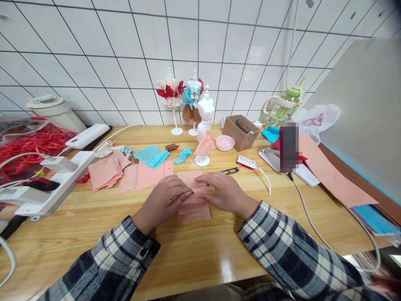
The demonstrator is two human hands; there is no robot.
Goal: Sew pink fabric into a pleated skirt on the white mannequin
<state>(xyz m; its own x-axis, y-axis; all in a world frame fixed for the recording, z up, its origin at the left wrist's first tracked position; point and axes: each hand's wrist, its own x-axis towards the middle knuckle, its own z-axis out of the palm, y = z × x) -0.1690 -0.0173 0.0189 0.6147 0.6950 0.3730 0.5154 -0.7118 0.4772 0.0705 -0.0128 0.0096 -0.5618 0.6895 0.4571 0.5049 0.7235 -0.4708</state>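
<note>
A sheet of peach crepe paper [194, 209] lies on the wooden table in front of me, creased across its width. Over its left edge is my left hand [166, 198], fingers together and thumb drawn in against them; whatever might be between them is hidden. My right hand [226, 193] rests at the paper's right side, thumb and fingers apart, touching the sheet. Just behind stands a small white dress form [206, 110] with a peach paper skirt [204, 144]. Thread snips [231, 171] lie beyond my right hand.
Peach paper [105, 170] and blue paper [152, 156] lie left. Two decorated dress forms stand at the back near a pink bowl [224, 143] and a cardboard box [241, 131]. A power strip [67, 184] is left; a phone [289, 146], cable and a small red-white box [246, 162] are right.
</note>
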